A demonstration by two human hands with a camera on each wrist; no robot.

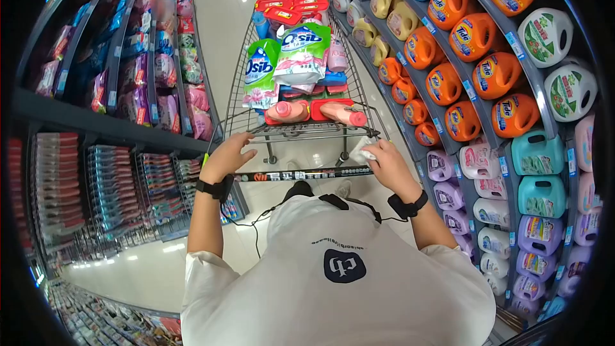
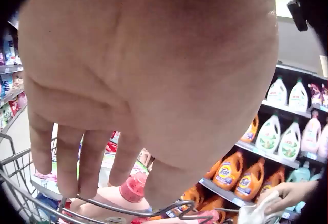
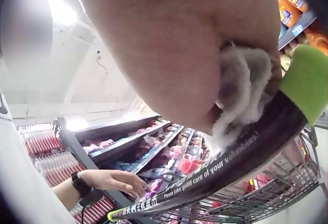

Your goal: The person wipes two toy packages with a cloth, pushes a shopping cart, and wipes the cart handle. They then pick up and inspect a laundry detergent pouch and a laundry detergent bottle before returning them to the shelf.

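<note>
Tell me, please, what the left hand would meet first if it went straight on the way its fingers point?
Probably the cart rim: the left hand hovers open above the handle, fingers toward the basket. Just beyond lies a pink bottle; depth is unclear.

Readable text: shelf jugs, cart pouches, cart handle.
"Tide" is showing on the orange jugs (image 1: 473,36); "O-sib" is reading on the green-white pouches (image 1: 301,53); "Please take good care of your valuables" is running along the cart handle (image 3: 215,172).
</note>
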